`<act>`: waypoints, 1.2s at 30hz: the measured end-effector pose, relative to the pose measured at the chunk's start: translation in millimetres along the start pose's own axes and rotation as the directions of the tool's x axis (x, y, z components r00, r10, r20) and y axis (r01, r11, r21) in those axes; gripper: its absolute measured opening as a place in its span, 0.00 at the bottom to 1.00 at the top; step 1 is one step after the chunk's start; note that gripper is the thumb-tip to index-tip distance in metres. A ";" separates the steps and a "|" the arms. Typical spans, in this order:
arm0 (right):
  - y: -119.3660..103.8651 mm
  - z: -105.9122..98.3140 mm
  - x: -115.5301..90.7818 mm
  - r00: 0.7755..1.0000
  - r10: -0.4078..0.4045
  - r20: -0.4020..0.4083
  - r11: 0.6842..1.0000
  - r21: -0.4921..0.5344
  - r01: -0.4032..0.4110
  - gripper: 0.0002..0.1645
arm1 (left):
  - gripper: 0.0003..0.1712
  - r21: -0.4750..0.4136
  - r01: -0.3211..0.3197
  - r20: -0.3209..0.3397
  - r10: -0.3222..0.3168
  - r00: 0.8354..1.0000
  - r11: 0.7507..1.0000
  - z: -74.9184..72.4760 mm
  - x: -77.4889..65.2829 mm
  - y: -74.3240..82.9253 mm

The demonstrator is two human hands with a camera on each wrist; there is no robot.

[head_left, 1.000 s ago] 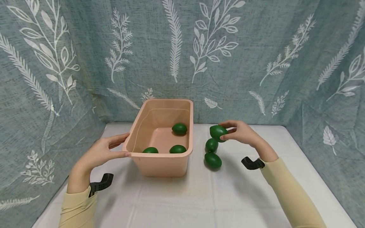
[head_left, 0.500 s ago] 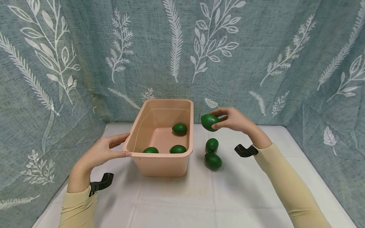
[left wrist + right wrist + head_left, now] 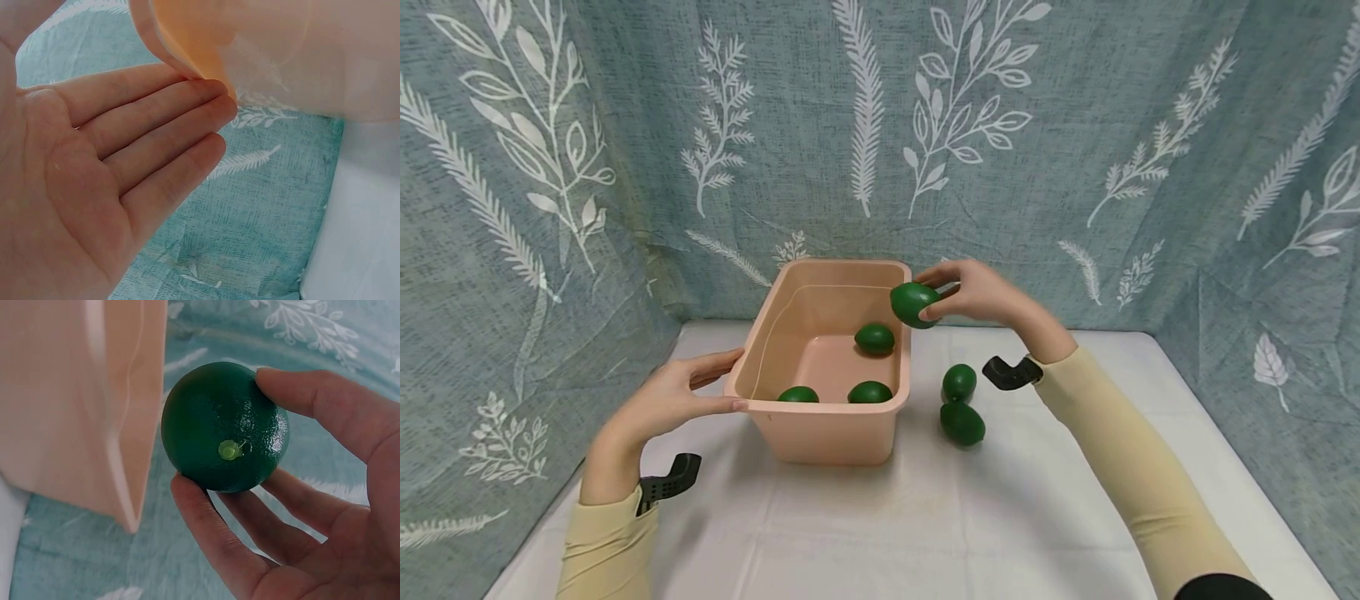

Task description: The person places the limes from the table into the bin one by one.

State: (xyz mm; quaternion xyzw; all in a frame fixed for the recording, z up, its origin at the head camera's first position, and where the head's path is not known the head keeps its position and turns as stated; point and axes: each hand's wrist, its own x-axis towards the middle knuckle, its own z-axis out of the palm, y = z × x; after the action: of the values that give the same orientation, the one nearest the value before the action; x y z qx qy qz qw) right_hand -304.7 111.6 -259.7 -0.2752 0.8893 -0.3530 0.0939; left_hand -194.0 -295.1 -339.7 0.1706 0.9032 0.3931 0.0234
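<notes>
My right hand (image 3: 973, 292) pinches a green lime (image 3: 914, 305) between thumb and fingers, over the right rim of the peach-coloured plastic bin (image 3: 831, 435). In the right wrist view the lime (image 3: 219, 425) shows its pale stem end, with the bin wall (image 3: 50, 394) close beside it. Inside the bin lie three more limes, one toward the back (image 3: 875, 339) and two near the front wall. My left hand (image 3: 662, 400) rests against the bin's left rim. Its fingers (image 3: 162, 131) look straight in the left wrist view, the tips at the rim.
Two limes, one behind (image 3: 959, 383) the other (image 3: 962, 424), lie on the white tablecloth (image 3: 865, 533) to the right of the bin. A blue-green curtain (image 3: 820, 167) with white leaf prints stands behind and at both sides.
My right hand has lifted the lime from beside the two on the cloth and carried it left to the bin's right rim. My left hand stays in place.
</notes>
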 end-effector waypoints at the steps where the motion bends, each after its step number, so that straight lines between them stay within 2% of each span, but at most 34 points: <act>1: -2.8 0.5 2.3 1.000 -0.004 0.004 1.000 0.001 0.004 0.35 | 0.42 0.002 -0.002 0.000 0.002 1.000 1.000 0.0 0.0 -0.2; 17: -37.5 16.7 34.9 0.998 -0.010 0.057 1.000 0.023 0.008 0.33 | 0.43 0.003 0.015 0.005 -0.015 1.000 1.000 -0.1 -0.5 1.5; 30: -49.0 40.7 65.4 0.992 0.008 0.125 0.988 0.150 -0.027 0.34 | 0.44 0.004 0.015 0.009 -0.015 1.000 1.000 0.0 -0.5 1.9; 36: -54.0 51.9 75.4 0.991 0.015 0.134 0.993 0.113 -0.031 0.33 | 0.44 0.002 0.026 0.014 -0.026 1.000 1.000 -0.2 -0.5 1.8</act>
State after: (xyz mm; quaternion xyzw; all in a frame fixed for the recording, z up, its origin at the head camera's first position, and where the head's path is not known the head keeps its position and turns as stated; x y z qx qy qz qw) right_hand -325.8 7.4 -259.0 -0.2819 0.8624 -0.3836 0.1725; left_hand -193.1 -294.2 -338.3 0.1615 0.9055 0.3909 0.0345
